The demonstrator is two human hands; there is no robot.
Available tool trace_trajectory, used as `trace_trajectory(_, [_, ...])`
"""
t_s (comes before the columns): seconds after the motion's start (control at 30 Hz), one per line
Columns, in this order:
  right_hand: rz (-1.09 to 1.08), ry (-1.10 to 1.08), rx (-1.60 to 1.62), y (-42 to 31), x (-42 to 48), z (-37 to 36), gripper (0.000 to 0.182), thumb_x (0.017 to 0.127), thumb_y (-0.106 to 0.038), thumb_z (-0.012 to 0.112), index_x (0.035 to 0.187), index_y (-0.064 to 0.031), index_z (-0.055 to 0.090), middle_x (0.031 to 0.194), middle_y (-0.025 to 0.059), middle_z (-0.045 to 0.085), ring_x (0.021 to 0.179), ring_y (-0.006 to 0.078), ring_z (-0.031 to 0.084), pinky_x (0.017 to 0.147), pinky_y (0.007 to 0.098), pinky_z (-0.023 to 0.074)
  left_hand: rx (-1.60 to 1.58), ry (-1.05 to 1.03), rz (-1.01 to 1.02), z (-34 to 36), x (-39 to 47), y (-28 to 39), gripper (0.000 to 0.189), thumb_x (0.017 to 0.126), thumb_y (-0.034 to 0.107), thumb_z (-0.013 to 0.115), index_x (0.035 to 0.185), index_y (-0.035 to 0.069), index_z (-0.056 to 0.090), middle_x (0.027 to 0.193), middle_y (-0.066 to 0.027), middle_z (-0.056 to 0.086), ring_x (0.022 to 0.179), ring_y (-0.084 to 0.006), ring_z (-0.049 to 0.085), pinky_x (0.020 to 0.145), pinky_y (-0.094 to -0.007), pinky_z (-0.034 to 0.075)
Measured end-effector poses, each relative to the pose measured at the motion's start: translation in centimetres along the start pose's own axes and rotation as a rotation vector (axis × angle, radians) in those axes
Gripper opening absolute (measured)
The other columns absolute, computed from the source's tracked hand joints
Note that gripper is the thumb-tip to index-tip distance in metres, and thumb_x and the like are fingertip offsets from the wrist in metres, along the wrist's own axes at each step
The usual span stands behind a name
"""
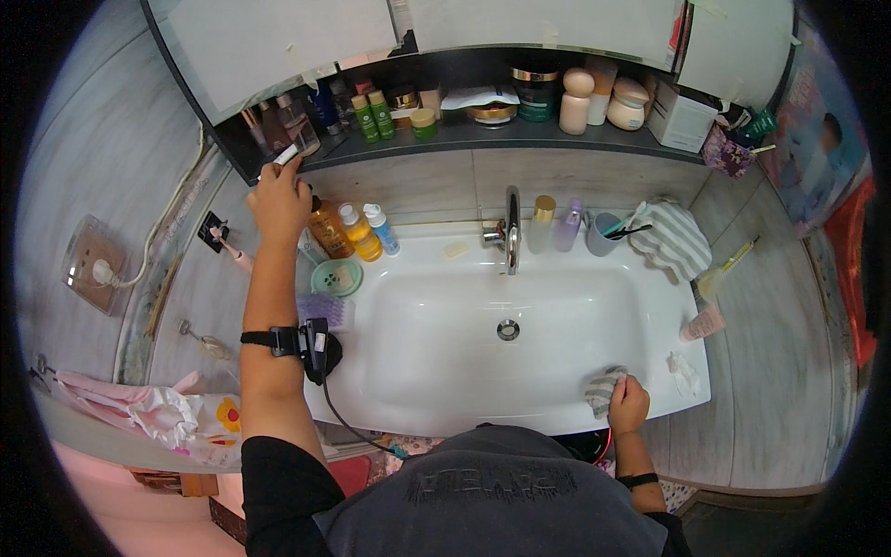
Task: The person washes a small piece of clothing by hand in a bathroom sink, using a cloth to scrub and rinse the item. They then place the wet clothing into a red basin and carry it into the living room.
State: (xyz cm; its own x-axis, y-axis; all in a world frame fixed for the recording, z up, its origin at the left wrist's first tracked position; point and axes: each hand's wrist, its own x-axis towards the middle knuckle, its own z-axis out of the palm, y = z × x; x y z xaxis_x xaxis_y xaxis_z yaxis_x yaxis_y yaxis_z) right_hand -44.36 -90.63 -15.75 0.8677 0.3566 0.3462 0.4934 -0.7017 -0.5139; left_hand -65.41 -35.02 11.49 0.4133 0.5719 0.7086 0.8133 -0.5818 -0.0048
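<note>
My left hand (277, 205) reaches to the left end of the dark shelf and grips a slim white stick-like item (287, 154). Just beyond it on the shelf stands a clear bottle (299, 129). Below and right of the wrist are an amber pump bottle (329, 230), a yellow bottle (362, 235) and a white-and-blue bottle (382, 231). My right hand (629, 404) holds a bunched grey-and-white striped cloth (604, 391) over the front right rim of the white washbasin (459, 376).
A chrome tap (513, 230) rises at the basin's back. Cosmetics crowd the shelf (501, 139) below mirror cabinets. On the right rim sit a grey cup (603, 235) with toothbrushes, a striped cloth bundle (672, 240), a pink tube (703, 324) and crumpled tissue (683, 374). A green soap dish (337, 277) is left.
</note>
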Motion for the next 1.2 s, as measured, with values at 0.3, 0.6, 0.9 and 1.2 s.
trace_trajectory(0.3, [-0.022, 0.0, -0.016, 0.5, 0.0, 0.4, 0.024, 0.088, -0.019, 0.051, 0.074, -0.0007, 0.056, 0.07, 0.0212, 0.058, 0.063, 0.0421, 0.054, 0.059, 0.0515, 0.0394, -0.052, 0.148, -0.071, 0.9, 1.4, -2.8, 0.035, 0.079, 0.02, 0.059, 0.113, 0.017, 0.065, 0.114, -0.0068, 0.058, 0.098, -0.0278, 0.06, 0.076, -0.0453, 0.044])
trace_trajectory(0.6, [0.012, -0.027, -0.008, 0.4, 0.0, 0.1, 0.025, 0.089, -0.018, 0.051, 0.072, -0.0006, 0.054, 0.069, 0.0215, 0.058, 0.064, 0.0428, 0.055, 0.06, 0.0521, 0.0398, 0.178, 0.035, 0.032, 0.6, 2.2, -4.5, 0.03, 0.078, 0.013, 0.06, 0.108, 0.014, 0.066, 0.103, -0.0061, 0.067, 0.093, -0.0271, 0.062, 0.078, -0.0441, 0.043])
trace_trajectory(0.9, [0.02, -0.048, 0.034, -0.4, 0.2, -0.5, 0.026, 0.09, -0.018, 0.051, 0.071, 0.0003, 0.054, 0.069, 0.0231, 0.056, 0.062, 0.0433, 0.054, 0.057, 0.0503, 0.0398, -0.052, 0.253, -0.001, -1.4, 0.0, -6.6, 0.021, 0.087, 0.015, 0.057, 0.104, 0.008, 0.065, 0.096, -0.0148, 0.066, 0.079, -0.0335, 0.062, 0.07, -0.0419, 0.048])
trace_trajectory(1.2, [0.146, -0.037, 0.566, -0.7, 2.5, -2.3, 0.026, 0.097, -0.021, 0.047, 0.084, -0.0002, 0.054, 0.073, 0.0055, 0.053, 0.068, 0.0161, 0.049, 0.063, 0.0318, 0.0431, -1.312, -0.443, -0.38, -9.0, -10.2, 2.9, 0.026, 0.094, 0.015, 0.055, 0.115, 0.0, 0.059, 0.098, -0.0076, 0.064, 0.073, -0.0101, 0.061, 0.065, -0.0239, 0.052])
